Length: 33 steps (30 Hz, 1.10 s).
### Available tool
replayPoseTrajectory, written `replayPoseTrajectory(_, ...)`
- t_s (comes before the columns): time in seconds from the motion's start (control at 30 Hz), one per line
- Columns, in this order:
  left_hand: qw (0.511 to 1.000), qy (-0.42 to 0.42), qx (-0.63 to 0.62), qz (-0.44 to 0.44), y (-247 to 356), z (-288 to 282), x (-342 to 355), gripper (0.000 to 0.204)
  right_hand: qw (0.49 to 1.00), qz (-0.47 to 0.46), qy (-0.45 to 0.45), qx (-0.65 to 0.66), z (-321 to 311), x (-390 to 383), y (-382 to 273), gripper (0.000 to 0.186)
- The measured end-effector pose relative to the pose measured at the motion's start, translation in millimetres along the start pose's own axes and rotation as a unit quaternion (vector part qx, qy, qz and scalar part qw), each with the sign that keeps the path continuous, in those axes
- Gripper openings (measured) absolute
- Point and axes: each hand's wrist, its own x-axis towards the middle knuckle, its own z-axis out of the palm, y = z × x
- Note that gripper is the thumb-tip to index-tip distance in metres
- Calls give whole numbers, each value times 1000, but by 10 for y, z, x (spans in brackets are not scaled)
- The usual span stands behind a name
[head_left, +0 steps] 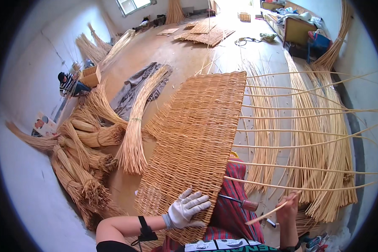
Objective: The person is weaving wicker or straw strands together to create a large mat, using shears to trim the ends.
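Note:
A woven wicker panel (189,138) lies tilted across my lap, with several long pale rods reaching out of its right edge. My left hand (188,208), in a white glove, rests flat on the panel's near end, its fingers stretched out. Off the panel to the right, my bare right hand (287,206) is closed on a wicker rod (266,214), whose pale end points down and left. Between the hands, a tool with a metal shaft and a reddish handle (250,206) lies over the red striped cloth (235,218) on my lap.
Loose rods (327,155) cover the floor at right. Tied bundles (90,185) are piled at left, beside a standing sheaf (132,147). A person (69,84) sits by the left wall. Finished panels (206,33) lie farther back, near a cluttered bench (298,27).

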Motion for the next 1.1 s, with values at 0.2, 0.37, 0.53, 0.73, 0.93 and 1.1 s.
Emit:
replayPoseTrajectory(0.2, 999, 9, -31, 20, -67, 151, 56, 84, 794, -305, -282, -443, 730, -233, -278, 31)
replayPoseTrajectory(0.37, 994, 55, -90, -12, -105, 4, 66, 81, 798, -256, -432, -334, 1185, -75, -297, 8)
replayPoseTrajectory(0.53, 994, 69, -54, -64, -94, 78, 195, 83, 728, -254, -358, -527, 1285, 265, -114, 18)
replayPoseTrajectory(0.73, 999, 46, 15, -9, -116, -90, 474, 105, 842, -91, -299, -439, 1020, 217, -325, 16)
replayPoseTrajectory(0.93, 997, 77, 21, -10, -165, -29, 445, 100, 896, 59, -248, -364, 995, 255, -64, 12)
replayPoseTrajectory(1.1, 998, 40, -34, -40, -210, 9, 424, 97, 844, -24, -268, -464, 794, 374, -294, 16)
